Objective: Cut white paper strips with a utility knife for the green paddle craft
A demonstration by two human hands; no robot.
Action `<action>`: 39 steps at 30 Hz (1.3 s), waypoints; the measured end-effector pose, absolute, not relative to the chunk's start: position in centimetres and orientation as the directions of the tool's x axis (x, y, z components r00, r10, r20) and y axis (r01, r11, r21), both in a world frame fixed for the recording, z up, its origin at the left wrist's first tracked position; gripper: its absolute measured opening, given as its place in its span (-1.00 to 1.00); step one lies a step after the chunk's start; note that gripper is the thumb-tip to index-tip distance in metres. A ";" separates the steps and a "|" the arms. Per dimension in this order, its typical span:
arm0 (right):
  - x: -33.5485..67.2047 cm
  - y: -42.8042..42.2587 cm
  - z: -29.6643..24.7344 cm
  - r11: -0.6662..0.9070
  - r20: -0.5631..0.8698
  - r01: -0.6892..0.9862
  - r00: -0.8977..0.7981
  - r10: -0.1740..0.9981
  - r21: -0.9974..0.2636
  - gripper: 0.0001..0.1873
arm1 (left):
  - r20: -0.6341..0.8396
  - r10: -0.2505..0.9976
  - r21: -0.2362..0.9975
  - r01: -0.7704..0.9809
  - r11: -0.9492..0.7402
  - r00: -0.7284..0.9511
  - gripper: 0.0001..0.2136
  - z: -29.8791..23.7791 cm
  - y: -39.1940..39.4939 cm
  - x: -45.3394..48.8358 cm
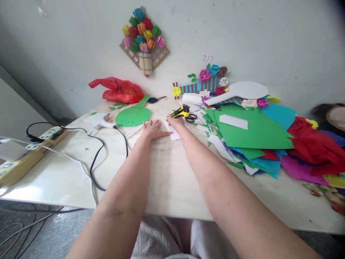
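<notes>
My left hand lies on the table with its fingers spread. Its thumb reaches to a small folded piece of white paper. Over the far part of that paper is my right hand, its fingers drawn together and pointing left at the paper's edge; the grip itself is partly hidden. A yellow and black utility knife rests just beyond my right hand, beside black-handled scissors. Left of my left hand are thin white strips and a round green paper shape with a handle.
A white glue gun and its cord lie left, near a yellow power strip. Green card, coloured paper and scraps pile up on the right. At the back are a red plastic bag and a flower-decorated striped piece.
</notes>
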State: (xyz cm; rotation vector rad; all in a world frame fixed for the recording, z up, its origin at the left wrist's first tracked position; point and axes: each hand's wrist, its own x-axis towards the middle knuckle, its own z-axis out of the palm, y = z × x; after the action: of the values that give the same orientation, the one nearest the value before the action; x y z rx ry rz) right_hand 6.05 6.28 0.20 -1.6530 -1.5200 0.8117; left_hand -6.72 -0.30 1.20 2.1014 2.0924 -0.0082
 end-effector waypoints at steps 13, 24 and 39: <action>6.0 6.9 -0.2 -0.031 0.012 0.472 0.087 0.996 -0.881 -0.78 | -0.115 0.993 0.119 0.993 -0.001 0.015 0.00 1.1 -0.3 -6.8; 6.0 6.8 -0.2 -0.021 0.050 0.509 0.126 0.991 -0.861 -0.76 | -0.121 0.992 0.137 0.991 -0.007 0.023 -0.01 1.2 -0.3 -6.8; 5.9 7.4 -0.7 0.013 0.079 0.518 0.106 0.991 -0.856 -0.78 | -0.117 0.993 0.144 0.990 -0.005 0.022 0.00 1.2 -0.4 -6.7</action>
State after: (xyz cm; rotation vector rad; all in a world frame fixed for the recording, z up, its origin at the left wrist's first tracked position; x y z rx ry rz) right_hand 5.89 7.45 -0.74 -1.6099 -1.5139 0.7722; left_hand -6.71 -0.39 1.24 2.1038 2.0762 0.0273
